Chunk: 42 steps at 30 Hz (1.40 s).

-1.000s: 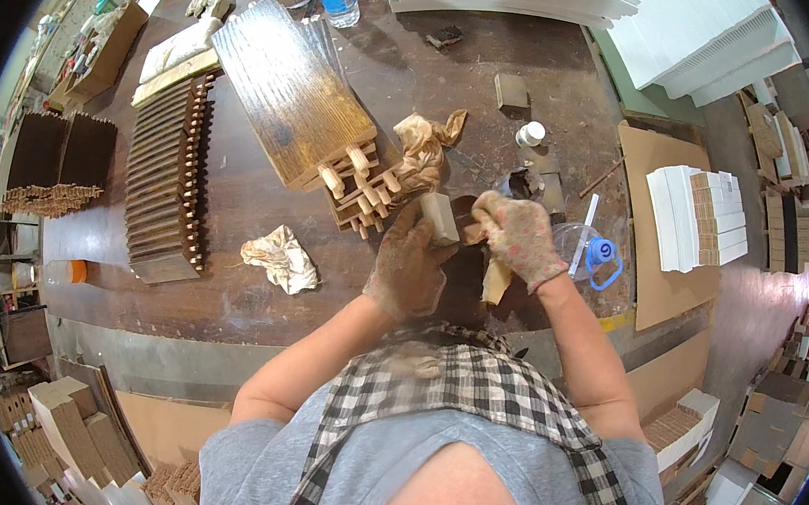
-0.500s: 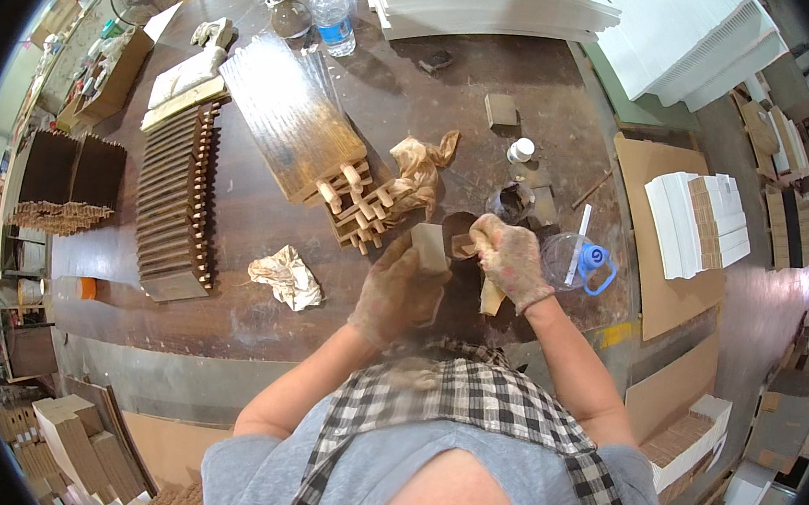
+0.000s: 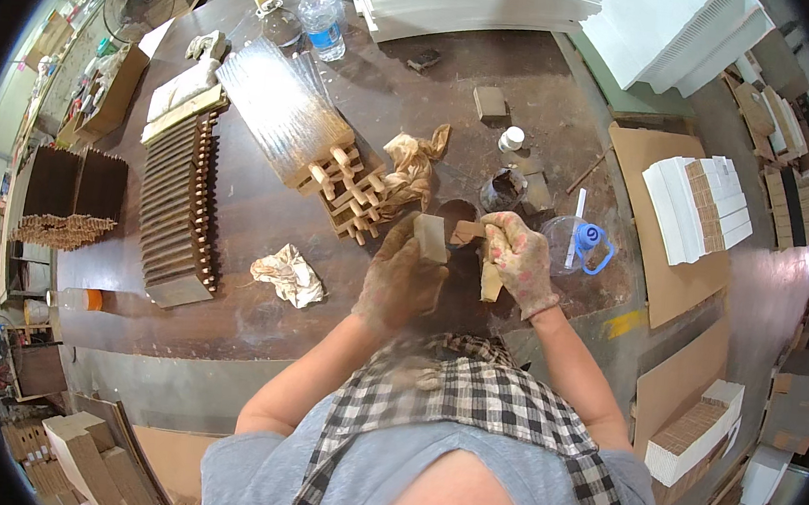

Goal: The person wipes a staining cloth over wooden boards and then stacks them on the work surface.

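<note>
My left hand [image 3: 399, 276], in a stained glove, is closed round a grey-beige rectangular block [image 3: 432, 238]. My gloved right hand [image 3: 521, 263] pinches a small brown wooden piece [image 3: 468, 232], whose flat end points toward the block without plainly touching it. Below the right fingers hangs a yellowish strip [image 3: 491, 281]; whether it is held in the same grip, I cannot tell. Just beyond the hands are an open dark-stained container [image 3: 503, 192] and crumpled brown cloth [image 3: 413, 172]. Wooden pieces with pegged ends [image 3: 347, 190] lie stacked to the left of the cloth.
A row of dark slats [image 3: 175, 208] and a crumpled pale cloth [image 3: 289, 275] lie on the table's left side. A blue-capped clear jug [image 3: 564, 242] rests beside my right hand. A white bottle [image 3: 511, 139], another block [image 3: 491, 104] and white panels [image 3: 483, 9] are farther back.
My right hand has shifted slightly right, and more of the brown piece shows between the hands. The block in my left hand has tilted a little. The whole view has moved slightly.
</note>
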### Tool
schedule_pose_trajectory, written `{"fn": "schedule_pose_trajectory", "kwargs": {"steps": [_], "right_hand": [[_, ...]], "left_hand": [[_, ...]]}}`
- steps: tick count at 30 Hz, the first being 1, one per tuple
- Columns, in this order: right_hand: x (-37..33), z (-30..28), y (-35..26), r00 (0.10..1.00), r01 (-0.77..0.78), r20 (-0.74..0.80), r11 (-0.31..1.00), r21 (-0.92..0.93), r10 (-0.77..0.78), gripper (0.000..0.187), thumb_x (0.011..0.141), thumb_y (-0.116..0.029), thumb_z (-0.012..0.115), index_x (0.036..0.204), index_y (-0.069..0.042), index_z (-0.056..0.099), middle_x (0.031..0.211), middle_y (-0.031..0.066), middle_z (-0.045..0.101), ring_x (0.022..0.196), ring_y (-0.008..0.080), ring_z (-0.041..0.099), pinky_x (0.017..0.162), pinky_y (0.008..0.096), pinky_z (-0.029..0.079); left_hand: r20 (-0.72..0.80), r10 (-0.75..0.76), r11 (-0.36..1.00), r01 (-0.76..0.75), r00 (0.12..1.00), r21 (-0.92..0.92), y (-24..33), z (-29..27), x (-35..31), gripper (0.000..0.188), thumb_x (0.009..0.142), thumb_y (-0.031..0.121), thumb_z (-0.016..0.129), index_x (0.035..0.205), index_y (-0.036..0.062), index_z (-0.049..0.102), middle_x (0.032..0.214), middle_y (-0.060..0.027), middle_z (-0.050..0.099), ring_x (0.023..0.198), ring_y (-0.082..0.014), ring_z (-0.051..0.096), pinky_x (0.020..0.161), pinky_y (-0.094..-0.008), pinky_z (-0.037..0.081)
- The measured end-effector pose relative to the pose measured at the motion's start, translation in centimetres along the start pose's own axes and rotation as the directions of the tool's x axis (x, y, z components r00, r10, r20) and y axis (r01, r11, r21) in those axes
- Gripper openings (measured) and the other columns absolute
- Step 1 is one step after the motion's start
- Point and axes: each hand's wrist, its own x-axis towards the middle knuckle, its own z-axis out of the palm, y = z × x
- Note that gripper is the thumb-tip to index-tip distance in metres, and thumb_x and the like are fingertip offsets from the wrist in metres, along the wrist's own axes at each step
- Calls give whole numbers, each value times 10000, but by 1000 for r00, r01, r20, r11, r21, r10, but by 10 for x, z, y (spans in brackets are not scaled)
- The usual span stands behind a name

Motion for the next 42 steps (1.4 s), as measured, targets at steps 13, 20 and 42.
{"fn": "schedule_pose_trajectory", "kwargs": {"steps": [13,20,42], "right_hand": [[-5,-4,-5,993,-114,-13,975,191,118,95,972,-87,580,1016,-31,643,676,-4,604,566,54,545,508,245,445],[-14,-11,3,912,-309,106,493,813,397,156,988,-129,564,1072,-10,621,655,-11,561,525,47,483,461,194,374],[-23,1,8,877,-384,166,451,805,451,161,990,-166,570,1028,-22,633,614,-5,536,451,49,398,397,209,282]], "left_hand": [[-18,-258,766,193,966,-613,5,7,1,413,1043,99,429,1455,91,395,1240,-120,592,1029,-253,646,787,-338,613],[20,-271,725,218,962,-653,0,10,5,385,1040,124,450,1422,83,427,1235,-152,602,1004,-255,668,739,-298,629],[190,-275,651,328,942,-684,13,18,-6,403,1032,142,475,1429,90,431,1259,-135,595,964,-266,654,705,-304,599]]}}
